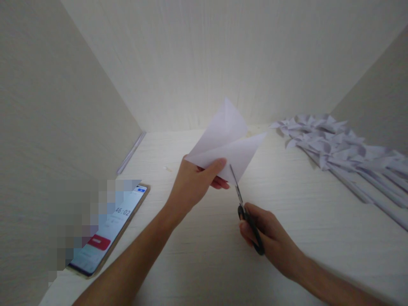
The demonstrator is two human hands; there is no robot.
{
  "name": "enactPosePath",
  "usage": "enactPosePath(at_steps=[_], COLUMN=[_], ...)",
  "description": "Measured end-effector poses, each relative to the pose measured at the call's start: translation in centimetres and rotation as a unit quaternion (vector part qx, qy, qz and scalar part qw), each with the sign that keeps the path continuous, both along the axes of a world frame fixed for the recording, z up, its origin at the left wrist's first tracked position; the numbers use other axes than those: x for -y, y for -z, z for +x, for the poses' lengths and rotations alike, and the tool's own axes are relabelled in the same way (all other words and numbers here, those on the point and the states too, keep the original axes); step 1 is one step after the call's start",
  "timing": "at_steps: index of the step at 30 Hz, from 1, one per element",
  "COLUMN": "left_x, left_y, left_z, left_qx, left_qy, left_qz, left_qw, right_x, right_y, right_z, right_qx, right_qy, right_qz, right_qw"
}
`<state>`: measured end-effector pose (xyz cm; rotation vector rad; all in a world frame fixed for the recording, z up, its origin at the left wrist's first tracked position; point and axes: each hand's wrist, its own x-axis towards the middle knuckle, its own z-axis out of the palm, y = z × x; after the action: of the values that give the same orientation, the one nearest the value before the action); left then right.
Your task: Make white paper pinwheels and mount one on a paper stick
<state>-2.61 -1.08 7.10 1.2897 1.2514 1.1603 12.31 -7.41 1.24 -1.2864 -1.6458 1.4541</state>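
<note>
A creased white sheet of paper [223, 131] is held up above the table by my left hand [200, 178], thumb on top and fingers underneath. One crease runs across the sheet, and its near part stands at a different angle from the far part. My right hand [261, 229] is closed around the black handles of a pair of scissors [239, 197]. The blades point up and away and overlap the near corner of the paper, close to my left thumb. How far the blades are parted is hard to make out.
Several white paper pinwheels [325, 146] with rolled paper sticks lie piled at the right. A phone [111, 229] showing a timer lies at the left, partly blurred out. Thin white paper sticks [130, 154] rest along the left wall. Pale walls [204, 63] enclose the table [204, 255].
</note>
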Motion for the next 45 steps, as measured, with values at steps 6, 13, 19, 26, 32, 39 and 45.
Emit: enactPosePath(at_steps=[6, 13, 19, 26, 32, 39, 45], left_x=[0.15, 0.2, 0.36, 0.38, 0.46, 0.58, 0.62], left_y=[0.19, 0.29, 0.13, 0.23, 0.4, 0.43, 0.38], left_z=[0.08, 0.12, 0.16, 0.16, 0.13, 0.14, 0.2], left_qx=[0.001, 0.005, -0.002, -0.008, -0.007, -0.01, -0.005], left_qy=[0.006, 0.018, 0.02, 0.036, 0.043, 0.046, 0.046], left_qz=[0.001, -0.005, -0.015, -0.027, -0.026, -0.027, -0.028], left_qw=[1.0, 1.0, 1.0, 0.999, 0.999, 0.999, 0.999], right_x=[0.08, -0.07, -0.02, -0.1, -0.18, -0.18, -0.07], right_y=[0.06, -0.14, -0.18, -0.2, -0.28, -0.41, -0.3], right_z=[0.0, -0.16, -0.11, -0.13, -0.3, -0.24, -0.24], right_qx=[0.011, 0.001, 0.002, -0.001, -0.012, -0.02, -0.028], right_qy=[0.004, 0.006, 0.008, 0.007, 0.011, 0.011, 0.013], right_qz=[0.014, 0.007, 0.007, 0.014, 0.003, 0.005, 0.002], right_qw=[1.0, 1.0, 1.0, 1.0, 1.0, 1.0, 1.0])
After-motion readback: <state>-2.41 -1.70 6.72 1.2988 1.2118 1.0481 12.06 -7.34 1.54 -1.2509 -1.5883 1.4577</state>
